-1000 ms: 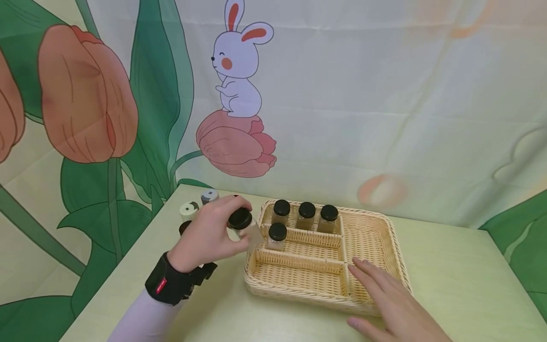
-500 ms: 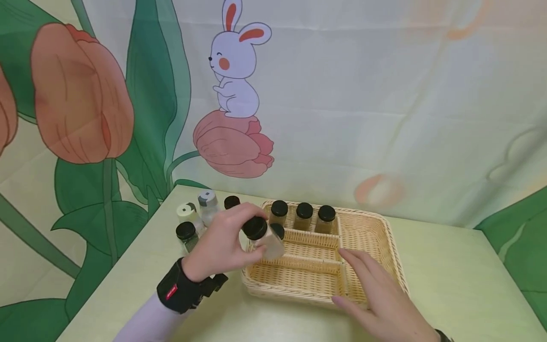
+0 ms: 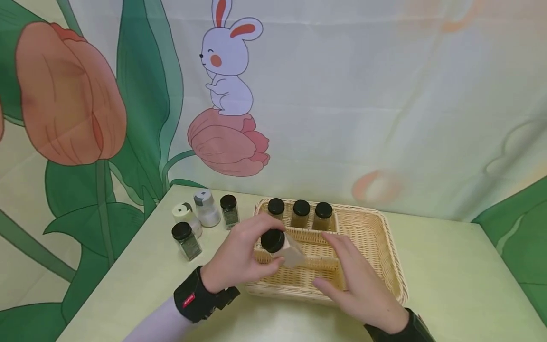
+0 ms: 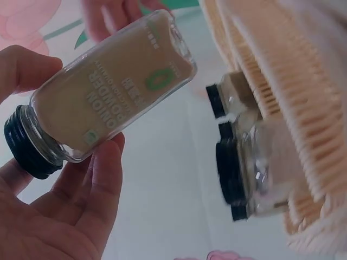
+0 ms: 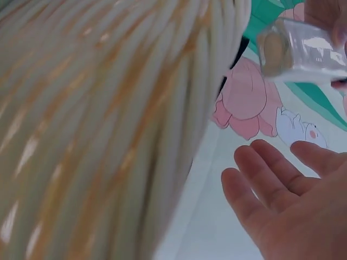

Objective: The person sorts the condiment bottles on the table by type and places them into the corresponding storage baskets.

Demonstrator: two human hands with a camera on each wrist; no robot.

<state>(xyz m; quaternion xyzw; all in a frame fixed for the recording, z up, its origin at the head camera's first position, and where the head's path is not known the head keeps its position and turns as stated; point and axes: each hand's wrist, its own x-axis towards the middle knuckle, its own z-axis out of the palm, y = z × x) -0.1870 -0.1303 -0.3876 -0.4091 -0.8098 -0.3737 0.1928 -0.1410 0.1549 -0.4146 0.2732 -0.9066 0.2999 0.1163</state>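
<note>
My left hand (image 3: 243,254) pinches a clear square spice jar (image 4: 114,89) with a black lid between thumb and fingers, tilted above the basket's left part. Its label reads "ONION POWDER", and beige powder fills it. Nothing is in my right hand (image 3: 356,285); its fingers are spread over the wicker basket (image 3: 391,254), a short way right of the held jar. In the basket's back compartment stand several black-lidded jars, among them a middle jar (image 3: 301,213) and a right-hand jar (image 3: 322,216). The front-left jar seen earlier is hidden behind my left hand in the head view.
Left of the basket on the table (image 3: 453,266) stand two black-lidded jars of dark flakes, a near jar (image 3: 186,241) and a far jar (image 3: 230,211). Beside them are a white-capped shaker (image 3: 207,207) and a cream-capped shaker (image 3: 187,219). A printed cloth (image 3: 320,95) hangs behind.
My left hand has carried the jar rightward from the table side to above the basket. My right hand has moved leftward, nearer the jar.
</note>
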